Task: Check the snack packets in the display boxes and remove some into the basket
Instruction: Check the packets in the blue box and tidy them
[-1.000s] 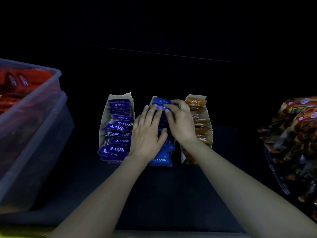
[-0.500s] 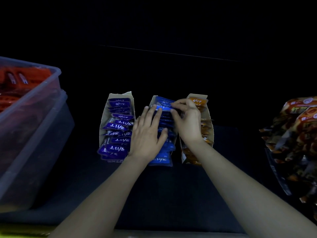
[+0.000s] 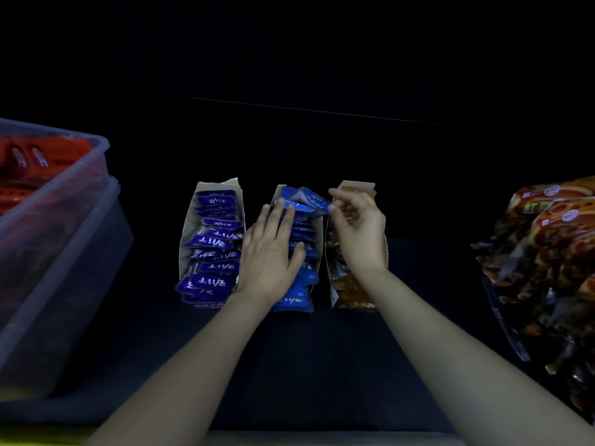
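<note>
1. Your right hand (image 3: 357,230) pinched one blue packet (image 3: 310,201) by its right end, raised at the far end of the middle display box (image 3: 319,249).
2. Your left hand (image 3: 270,255) lay flat with fingers straight, pressing the blue row nearer you.
3. The packet's long axis ran left to right.
4. The red basket (image 3: 54,156) sat well apart at the table's left edge. Judged: the carry runs leftward, over your left arm.
</note>
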Demonstrator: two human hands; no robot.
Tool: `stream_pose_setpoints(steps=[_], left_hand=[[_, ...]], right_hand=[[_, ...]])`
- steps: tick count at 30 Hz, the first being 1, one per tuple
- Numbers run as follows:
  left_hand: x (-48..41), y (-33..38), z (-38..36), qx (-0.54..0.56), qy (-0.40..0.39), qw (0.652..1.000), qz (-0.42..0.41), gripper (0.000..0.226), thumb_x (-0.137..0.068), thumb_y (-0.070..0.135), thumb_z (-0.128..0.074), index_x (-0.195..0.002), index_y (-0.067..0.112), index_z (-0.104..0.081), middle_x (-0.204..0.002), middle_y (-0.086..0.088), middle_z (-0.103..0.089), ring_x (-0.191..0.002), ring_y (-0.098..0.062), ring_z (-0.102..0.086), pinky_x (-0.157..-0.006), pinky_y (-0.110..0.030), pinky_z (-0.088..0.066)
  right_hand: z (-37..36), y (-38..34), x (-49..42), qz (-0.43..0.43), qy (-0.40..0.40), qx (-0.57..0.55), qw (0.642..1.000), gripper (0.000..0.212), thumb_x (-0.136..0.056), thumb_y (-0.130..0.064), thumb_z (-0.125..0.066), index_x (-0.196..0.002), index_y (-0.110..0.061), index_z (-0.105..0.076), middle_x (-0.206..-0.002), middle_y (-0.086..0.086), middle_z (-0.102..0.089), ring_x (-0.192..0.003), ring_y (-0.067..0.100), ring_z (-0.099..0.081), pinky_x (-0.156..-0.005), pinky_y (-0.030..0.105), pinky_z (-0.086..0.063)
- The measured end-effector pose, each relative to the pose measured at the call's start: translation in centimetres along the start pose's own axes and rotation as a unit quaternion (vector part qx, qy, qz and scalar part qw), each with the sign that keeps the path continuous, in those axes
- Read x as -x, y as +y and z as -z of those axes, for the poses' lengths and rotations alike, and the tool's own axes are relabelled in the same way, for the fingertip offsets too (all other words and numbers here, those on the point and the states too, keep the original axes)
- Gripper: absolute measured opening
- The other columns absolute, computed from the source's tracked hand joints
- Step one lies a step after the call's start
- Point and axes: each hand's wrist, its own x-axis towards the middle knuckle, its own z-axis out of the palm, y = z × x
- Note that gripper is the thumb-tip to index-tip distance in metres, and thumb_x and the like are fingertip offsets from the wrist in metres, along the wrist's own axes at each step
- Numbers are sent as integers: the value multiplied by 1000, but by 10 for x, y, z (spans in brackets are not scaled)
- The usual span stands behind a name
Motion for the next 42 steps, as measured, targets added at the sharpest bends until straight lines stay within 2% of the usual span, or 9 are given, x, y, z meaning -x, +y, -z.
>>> stream_pose_setpoints(steps=[7,9,12,18,23,28,32,37,42], left_hand=[[1,7,3,8,-5,1000,11,64,-101,35,-41,-156,22,-11,-164,5,3,-151,-16,6,-120,-40,-7],[2,9,5,13,-3,1000,13,64,-101,35,-42,-156,21,-12,-164,6,3,-151,-16,6,-120,-40,-7],[4,15,7,28,17,999,-3,67,-100,35,-47,-156,19,-14,-164,4,2,-151,-16,3,-120,-41,-9],[7,39,11,50,99,992,-55,82,-89,36,-66,-154,17,-20,-161,-9,-13,-147,-24,-17,-116,-42,-22],[8,49,16,105,142,983,-55,71,-83,35,-74,-143,15,-41,-142,-5,-44,-131,-21,-40,-107,-45,-38],[16,48,23,191,149,969,-57,57,-85,27,-71,-137,15,-51,-133,1,-53,-120,-15,-51,-96,-41,-48],[19,47,29,310,111,942,-67,37,-97,22,-59,-134,22,-58,-121,8,-64,-108,-4,-60,-91,-32,-52],[18,49,35,480,44,876,-16,25,-101,18,-52,-122,16,-66,-108,3,-73,-102,-14,-68,-88,-36,-56],[17,47,39,559,37,828,41,17,-98,9,-56,-110,4,-66,-96,-7,-75,-92,-20,-72,-78,-29,-57]], right_hand=[[15,1,6,-26,-2,-39,999,12,-96,-19,-61,-98,-31,-62,-103,-2,-65,-98,11,-63,-88,36,-54],[21,-3,8,-40,-10,-69,997,9,-97,-21,-60,-99,-29,-61,-100,-6,-67,-97,7,-65,-86,33,-55],[31,-14,9,-23,2,-101,995,5,-97,-13,-59,-101,-15,-61,-96,-6,-65,-92,0,-62,-81,15,-49],[47,-30,6,-29,46,-179,982,4,-98,-13,-59,-98,-11,-62,-93,1,-67,-88,14,-65,-78,29,-54],[52,-46,8,-68,30,-228,971,8,-98,-11,-58,-90,-12,-58,-84,0,-66,-78,6,-65,-62,19,-52],[53,-49,11,-70,-26,-247,966,4,-97,-9,-57,-94,-7,-58,-96,-1,-67,-87,2,-64,-74,18,-51],[54,-50,14,-79,-78,-270,956,33,-93,-32,-62,-115,-6,-61,-119,12,-65,-112,22,-63,-97,34,-51],[53,-51,17,-98,-95,-254,958,27,-91,-3,-64,-118,-6,-58,-105,10,-70,-93,16,-68,-80,28,-56],[53,-54,19,-107,-67,-236,964,32,-87,4,-68,-111,-15,-61,-108,15,-69,-94,21,-69,-83,40,-59]])
